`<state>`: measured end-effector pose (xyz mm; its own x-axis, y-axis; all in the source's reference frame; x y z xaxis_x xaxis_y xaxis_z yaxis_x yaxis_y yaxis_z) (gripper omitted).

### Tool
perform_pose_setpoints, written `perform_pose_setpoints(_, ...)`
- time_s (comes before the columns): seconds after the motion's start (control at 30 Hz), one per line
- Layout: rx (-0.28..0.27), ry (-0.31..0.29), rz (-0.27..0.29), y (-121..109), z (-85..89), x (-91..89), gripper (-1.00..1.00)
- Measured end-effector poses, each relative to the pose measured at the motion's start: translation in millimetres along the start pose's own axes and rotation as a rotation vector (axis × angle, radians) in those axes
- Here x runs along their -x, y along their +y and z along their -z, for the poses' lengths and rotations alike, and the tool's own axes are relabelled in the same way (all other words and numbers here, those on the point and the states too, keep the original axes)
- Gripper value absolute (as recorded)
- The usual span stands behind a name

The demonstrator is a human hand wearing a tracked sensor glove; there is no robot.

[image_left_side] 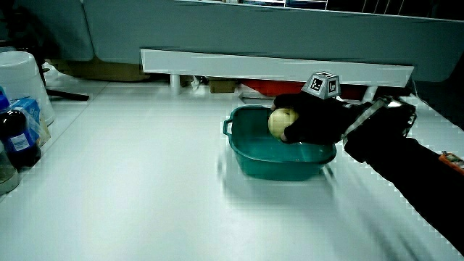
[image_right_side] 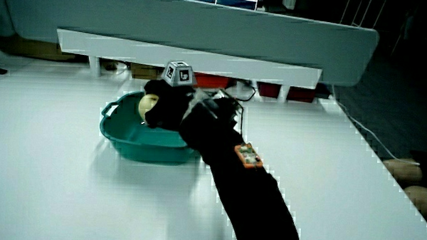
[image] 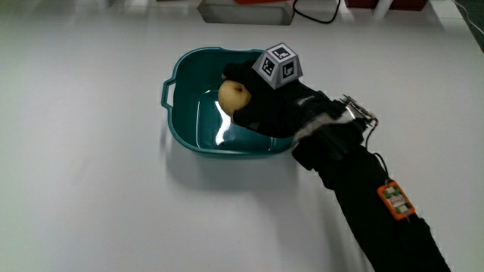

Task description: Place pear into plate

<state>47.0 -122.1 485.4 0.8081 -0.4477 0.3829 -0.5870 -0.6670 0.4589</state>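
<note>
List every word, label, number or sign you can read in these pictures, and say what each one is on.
No text can be read.
Cube on the back of the hand: black-and-white square patterns, no letters or numbers.
Orange tag on the forearm: markings too small to read.
Bottles at the table's edge in a side view: labels too blurred to read.
Pear and teal plate: no markings visible.
</note>
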Motion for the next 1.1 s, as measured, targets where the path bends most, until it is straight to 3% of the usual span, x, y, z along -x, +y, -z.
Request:
perform_pose_setpoints(0.03,-0.016,-0.028,0.019,3.4,1.5,0.2,0.0)
perform_pose_setpoints(0.2,0.002,0.011,0.046,11.4,14.7,-1.6,0.0)
perform_pose_setpoints(0.23,0.016,0.029,0.04,12.9,17.0,0.7,0.0)
perform_pose_setpoints(0.33,0.044,-0.006,0.054,22.4,27.6,6.0,0.0)
perform_pose_setpoints(0.57,0.109,-0.018,0.088,35.2,48.7,9.7,0.0)
perform_pose_setpoints(0.9,0.158,-0.034,0.091,41.3,62.7,12.5,0.0)
perform_pose_setpoints(1.1,0.145,-0.041,0.095,41.1,64.4,10.8,0.0)
